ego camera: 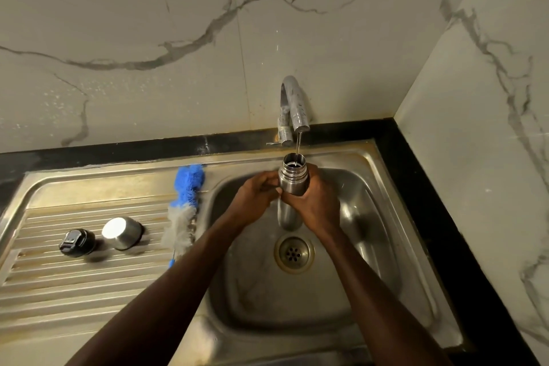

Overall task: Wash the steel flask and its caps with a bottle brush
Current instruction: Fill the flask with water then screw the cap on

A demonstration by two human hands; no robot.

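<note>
Right hand (pixel 315 202) wrapped round the flask (pixel 292 180) just below its threaded neck; left hand (pixel 255 199) curled against its side, steadying it upright over the sink (pixel 368 187) under the tap (pixel 292 107), water running into the open mouth. Likely slick when wet and heavier as it fills; grip the body, not the threads. Brush (pixel 185 202), black cap (pixel 76 242) and steel cap (pixel 121 232) lie on the drainboard.

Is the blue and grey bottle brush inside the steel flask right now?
No, the blue and grey bottle brush lies on the ribbed steel draining board, while the steel flask fills under the tap.
</note>
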